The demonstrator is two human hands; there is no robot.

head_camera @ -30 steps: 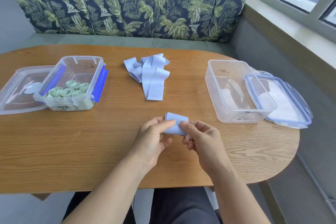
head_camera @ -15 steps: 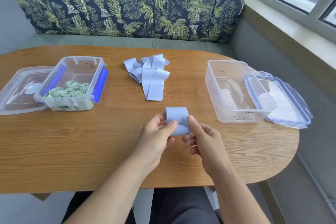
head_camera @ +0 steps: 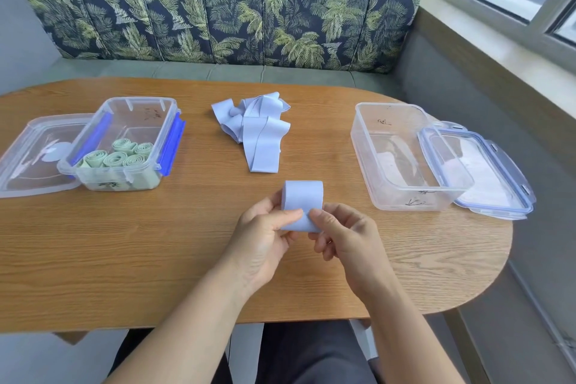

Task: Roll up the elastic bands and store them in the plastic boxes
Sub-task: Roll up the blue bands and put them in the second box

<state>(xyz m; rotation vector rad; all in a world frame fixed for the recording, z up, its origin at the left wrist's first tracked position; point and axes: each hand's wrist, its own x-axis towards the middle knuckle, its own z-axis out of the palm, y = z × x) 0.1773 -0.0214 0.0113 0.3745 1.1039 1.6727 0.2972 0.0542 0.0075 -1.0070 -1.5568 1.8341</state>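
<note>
Lavender elastic band (head_camera: pixel 301 200) (half-rolled), between both hands' (head_camera: pixel 261 237) thumbs

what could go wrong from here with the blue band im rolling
1. The blue elastic band is pinched only by the fingertips of the left hand and right hand. If either slips, the roll may spring open.
2. The empty plastic box on the right holds nothing to brace a roll, so the roll might loosen once set inside.
</note>
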